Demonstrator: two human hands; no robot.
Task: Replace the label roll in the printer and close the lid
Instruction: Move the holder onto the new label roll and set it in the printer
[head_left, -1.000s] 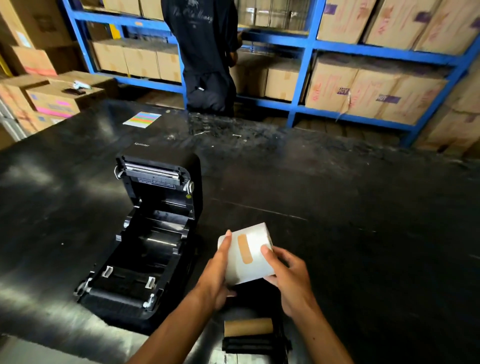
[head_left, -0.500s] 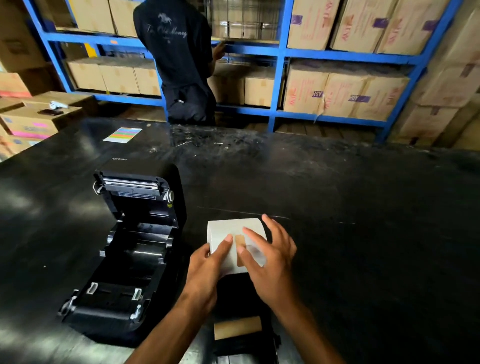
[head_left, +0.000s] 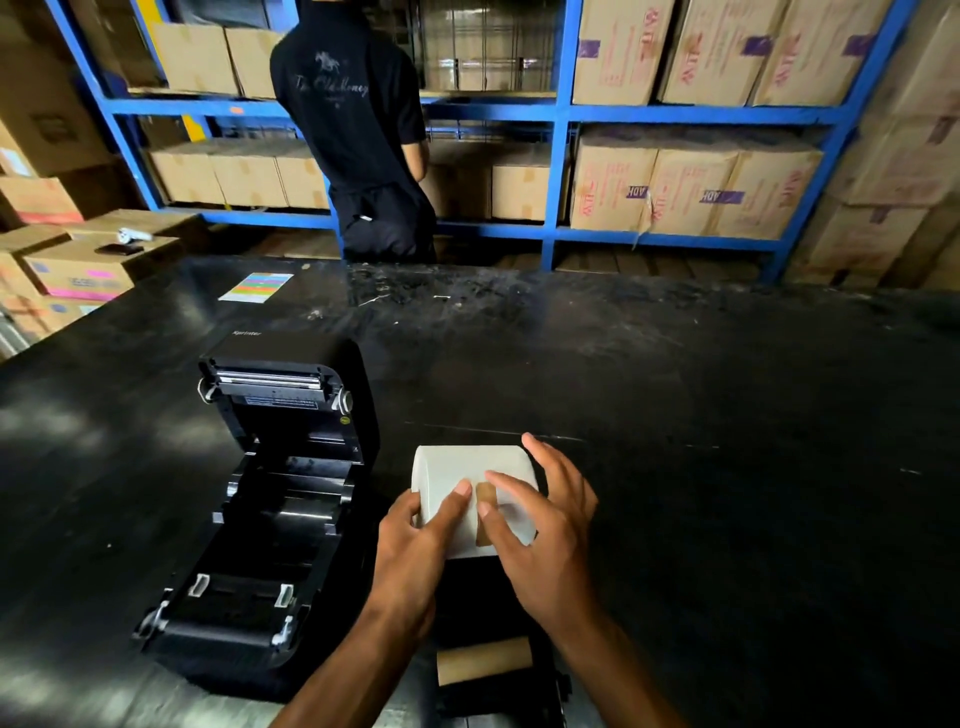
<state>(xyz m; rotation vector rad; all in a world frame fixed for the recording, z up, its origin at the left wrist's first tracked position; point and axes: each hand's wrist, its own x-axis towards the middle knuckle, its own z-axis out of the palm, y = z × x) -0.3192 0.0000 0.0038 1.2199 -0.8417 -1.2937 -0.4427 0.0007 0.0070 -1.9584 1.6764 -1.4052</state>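
Note:
A black label printer (head_left: 270, 519) stands on the black table with its lid (head_left: 280, 384) tipped up and back, and its roll bay looks bare. Just right of it I hold a white label roll (head_left: 467, 467) sealed with a strip of brown tape. My left hand (head_left: 415, 545) grips the roll's left side, thumb on its face. My right hand (head_left: 545, 530) lies over the right side, fingertips at the tape. An empty brown cardboard core (head_left: 483, 666) on a black holder lies near the table's front edge.
The black table (head_left: 727, 441) runs wide to the right. A colour-striped sheet (head_left: 256, 287) lies at its far left. Behind it a person in black (head_left: 358, 130) faces blue shelving (head_left: 558, 156) full of cardboard boxes. More boxes are stacked at the left.
The roll has come down from a raised, tilted hold to the table beside the printer. My right hand moved from its edge onto its face, over the tape.

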